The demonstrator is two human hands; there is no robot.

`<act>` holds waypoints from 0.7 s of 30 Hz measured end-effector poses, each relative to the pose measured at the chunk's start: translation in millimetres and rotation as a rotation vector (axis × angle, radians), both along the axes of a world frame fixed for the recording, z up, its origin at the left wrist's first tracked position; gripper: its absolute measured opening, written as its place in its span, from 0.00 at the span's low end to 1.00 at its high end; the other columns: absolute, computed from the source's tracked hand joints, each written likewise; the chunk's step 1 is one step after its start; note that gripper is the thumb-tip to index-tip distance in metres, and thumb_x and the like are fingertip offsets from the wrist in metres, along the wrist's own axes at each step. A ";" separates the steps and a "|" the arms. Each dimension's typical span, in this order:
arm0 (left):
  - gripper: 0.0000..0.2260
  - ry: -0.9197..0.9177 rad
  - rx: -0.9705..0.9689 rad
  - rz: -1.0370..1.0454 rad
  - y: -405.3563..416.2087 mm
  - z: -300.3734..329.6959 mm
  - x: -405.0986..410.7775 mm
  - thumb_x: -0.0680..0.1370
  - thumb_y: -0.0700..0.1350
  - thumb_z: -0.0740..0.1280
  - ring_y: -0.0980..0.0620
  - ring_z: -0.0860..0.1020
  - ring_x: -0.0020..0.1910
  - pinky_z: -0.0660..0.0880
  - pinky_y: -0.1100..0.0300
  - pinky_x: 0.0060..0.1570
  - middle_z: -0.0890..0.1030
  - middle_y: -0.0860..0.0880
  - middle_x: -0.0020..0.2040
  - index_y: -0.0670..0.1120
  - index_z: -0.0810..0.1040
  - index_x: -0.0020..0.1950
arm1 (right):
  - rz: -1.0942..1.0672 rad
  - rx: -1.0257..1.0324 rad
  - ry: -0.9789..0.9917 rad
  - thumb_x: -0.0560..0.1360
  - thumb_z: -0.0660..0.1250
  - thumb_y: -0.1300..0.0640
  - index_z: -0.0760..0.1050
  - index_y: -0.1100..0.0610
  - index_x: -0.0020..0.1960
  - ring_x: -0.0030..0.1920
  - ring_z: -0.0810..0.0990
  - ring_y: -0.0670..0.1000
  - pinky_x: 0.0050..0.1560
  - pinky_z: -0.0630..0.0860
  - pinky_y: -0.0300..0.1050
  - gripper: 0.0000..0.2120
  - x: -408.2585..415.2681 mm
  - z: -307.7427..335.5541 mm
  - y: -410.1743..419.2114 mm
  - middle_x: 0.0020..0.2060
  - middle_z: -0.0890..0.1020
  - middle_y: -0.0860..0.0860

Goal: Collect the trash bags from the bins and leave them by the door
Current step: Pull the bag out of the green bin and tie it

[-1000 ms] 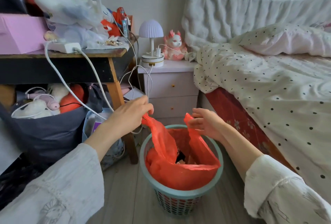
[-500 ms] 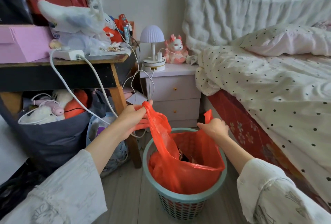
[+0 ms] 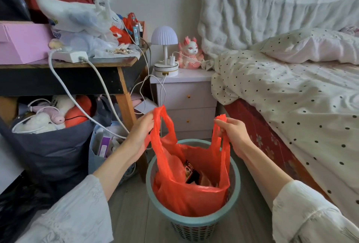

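Red-orange bag (image 3: 194, 200), teal bin (image 3: 196, 220), black-dotted cream duvet (image 3: 291, 97), pink box (image 3: 23, 42)

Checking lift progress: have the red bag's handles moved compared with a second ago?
Yes. The red bag handles, held by the left hand and right hand, now stand higher above the bin rim.

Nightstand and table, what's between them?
In the head view, white cables hang in the gap between the nightstand and the table, above some papers.
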State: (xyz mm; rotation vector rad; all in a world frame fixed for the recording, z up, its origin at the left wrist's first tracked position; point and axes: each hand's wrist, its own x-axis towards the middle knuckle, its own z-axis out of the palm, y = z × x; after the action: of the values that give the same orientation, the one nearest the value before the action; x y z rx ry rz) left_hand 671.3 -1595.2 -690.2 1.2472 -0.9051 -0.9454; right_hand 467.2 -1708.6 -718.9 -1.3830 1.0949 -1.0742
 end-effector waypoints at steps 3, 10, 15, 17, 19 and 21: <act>0.17 0.095 -0.097 -0.013 6.9 -20.0 -0.5 0.78 0.56 0.53 0.58 0.67 0.66 0.62 0.55 0.66 0.78 0.57 0.59 0.52 0.74 0.60 | -0.079 -0.173 0.330 0.73 0.66 0.56 0.79 0.64 0.40 0.40 0.76 0.55 0.43 0.72 0.50 0.11 -5.7 -14.0 -0.3 0.36 0.78 0.58; 0.44 -0.442 0.043 -0.037 -22.8 -61.2 -30.2 0.66 0.56 0.74 0.68 0.62 0.66 0.58 0.67 0.68 0.63 0.55 0.71 0.49 0.52 0.73 | -0.198 -0.295 0.152 0.74 0.66 0.57 0.80 0.56 0.55 0.62 0.71 0.49 0.64 0.68 0.46 0.11 -21.4 -31.7 -0.5 0.56 0.74 0.48; 0.47 -0.327 0.161 -0.002 -63.5 -65.1 -22.4 0.57 0.57 0.76 0.52 0.70 0.66 0.66 0.51 0.68 0.70 0.50 0.69 0.53 0.57 0.71 | -0.120 -0.135 -0.046 0.74 0.63 0.65 0.75 0.56 0.61 0.54 0.81 0.52 0.56 0.77 0.52 0.16 -25.8 -31.4 -0.8 0.52 0.82 0.53; 0.36 -0.332 0.218 -0.087 -70.3 -77.0 -25.7 0.61 0.47 0.77 0.51 0.76 0.57 0.70 0.54 0.64 0.77 0.48 0.61 0.48 0.67 0.66 | -0.119 -0.141 -0.041 0.73 0.65 0.64 0.72 0.53 0.55 0.53 0.81 0.56 0.53 0.78 0.58 0.13 -26.7 -38.6 -1.7 0.51 0.82 0.57; 0.19 -0.329 0.225 -0.044 -73.6 -91.6 -31.0 0.66 0.40 0.75 0.50 0.78 0.49 0.72 0.56 0.58 0.81 0.45 0.52 0.46 0.76 0.55 | -0.147 -0.120 -0.031 0.72 0.68 0.62 0.66 0.49 0.48 0.47 0.82 0.58 0.49 0.78 0.58 0.14 -26.1 -50.6 -3.0 0.52 0.81 0.61; 0.05 -0.327 0.188 0.038 -75.5 -101.6 -34.3 0.71 0.40 0.71 0.51 0.78 0.42 0.72 0.56 0.53 0.81 0.45 0.43 0.50 0.79 0.42 | -0.147 -0.106 0.006 0.69 0.71 0.58 0.64 0.49 0.51 0.47 0.81 0.55 0.50 0.77 0.55 0.18 -24.4 -65.2 -6.3 0.56 0.79 0.60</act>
State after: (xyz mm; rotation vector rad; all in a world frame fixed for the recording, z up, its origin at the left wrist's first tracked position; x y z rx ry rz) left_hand 636.9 -1670.8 -791.9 1.6066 -1.0596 -0.8228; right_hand 442.8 -1714.9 -784.1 -1.4063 1.1728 -1.2499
